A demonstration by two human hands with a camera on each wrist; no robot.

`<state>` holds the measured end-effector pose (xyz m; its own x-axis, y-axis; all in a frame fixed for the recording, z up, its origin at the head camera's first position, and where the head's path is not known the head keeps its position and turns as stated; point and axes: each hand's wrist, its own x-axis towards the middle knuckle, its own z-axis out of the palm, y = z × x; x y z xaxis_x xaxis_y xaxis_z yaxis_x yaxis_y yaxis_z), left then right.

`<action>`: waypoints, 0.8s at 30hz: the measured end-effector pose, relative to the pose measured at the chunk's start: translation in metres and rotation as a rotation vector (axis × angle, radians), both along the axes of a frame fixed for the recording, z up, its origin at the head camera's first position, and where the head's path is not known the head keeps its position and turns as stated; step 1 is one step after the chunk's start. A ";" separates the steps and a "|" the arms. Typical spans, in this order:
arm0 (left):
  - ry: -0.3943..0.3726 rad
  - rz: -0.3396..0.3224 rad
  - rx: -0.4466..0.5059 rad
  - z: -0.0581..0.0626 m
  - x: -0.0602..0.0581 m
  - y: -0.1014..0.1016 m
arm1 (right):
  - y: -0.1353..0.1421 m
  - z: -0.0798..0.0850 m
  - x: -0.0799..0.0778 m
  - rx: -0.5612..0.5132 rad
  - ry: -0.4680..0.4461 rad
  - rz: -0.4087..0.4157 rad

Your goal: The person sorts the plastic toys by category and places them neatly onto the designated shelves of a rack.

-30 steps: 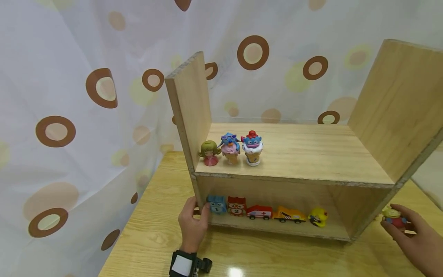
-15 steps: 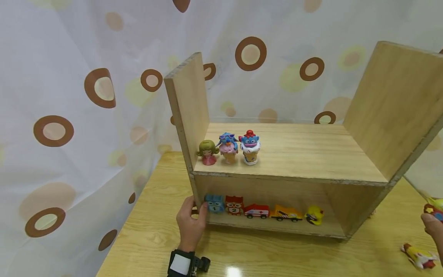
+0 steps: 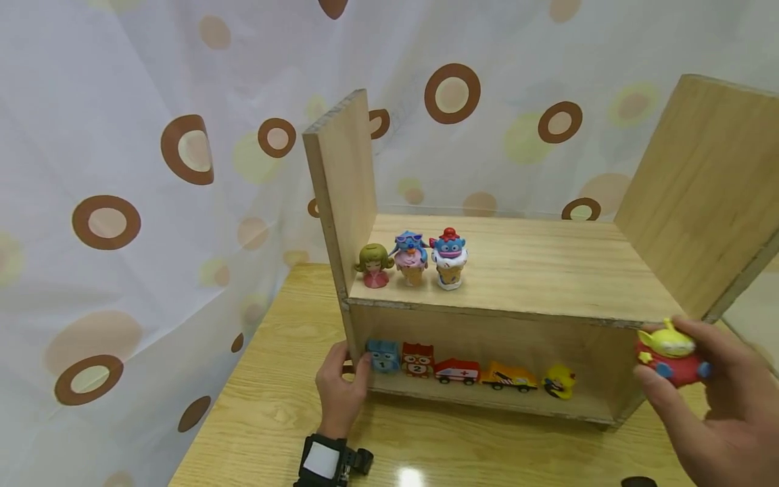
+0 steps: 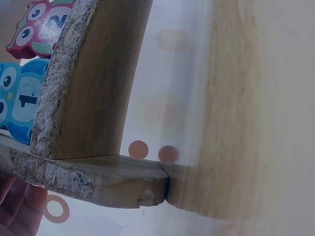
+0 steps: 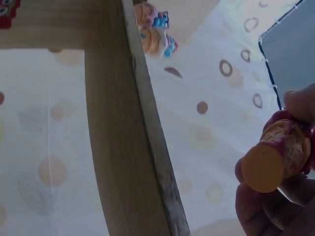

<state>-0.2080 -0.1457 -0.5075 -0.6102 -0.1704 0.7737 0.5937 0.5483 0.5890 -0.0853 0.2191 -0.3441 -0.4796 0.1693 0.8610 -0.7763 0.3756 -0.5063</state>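
My left hand (image 3: 343,389) grips the lower left side panel (image 3: 328,196) of a wooden shelf, thumb in front; in the left wrist view only some fingers (image 4: 24,209) show under the wood. At the shelf's right end, my right hand (image 3: 724,406) holds a toy figure (image 3: 672,355) with a yellow eared head, red body and blue parts. The right wrist view shows that figure's round orange base (image 5: 264,167), pinched between thumb and fingers. On the upper board (image 3: 548,270) stand a doll figure (image 3: 374,266) and two ice-cream-cone figures, one pink (image 3: 411,260), one white (image 3: 450,260).
Along the lower compartment stand a blue owl block (image 3: 383,357), a red owl block (image 3: 418,360), a red ambulance (image 3: 457,371), a yellow truck (image 3: 508,377) and a yellow duck (image 3: 559,381). The shelf's tall right panel (image 3: 706,189) rises beside the right hand. Beneath is a wooden table (image 3: 274,379).
My right hand swung out to the right edge, then came back left and higher with the figure. A toy lying at lower right half a second ago is now out of sight. The left hand kept its grip.
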 end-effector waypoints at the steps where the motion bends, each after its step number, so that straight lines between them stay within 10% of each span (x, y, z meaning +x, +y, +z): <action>1: -0.001 0.000 -0.003 0.000 0.000 0.000 | -0.010 0.007 -0.001 0.036 -0.019 -0.003; 11: -0.037 0.010 -0.003 -0.001 -0.002 -0.001 | -0.064 0.048 -0.040 0.214 -0.259 -0.031; 24: -0.023 0.007 -0.005 0.000 -0.002 -0.001 | -0.092 0.062 -0.086 0.268 -0.527 -0.028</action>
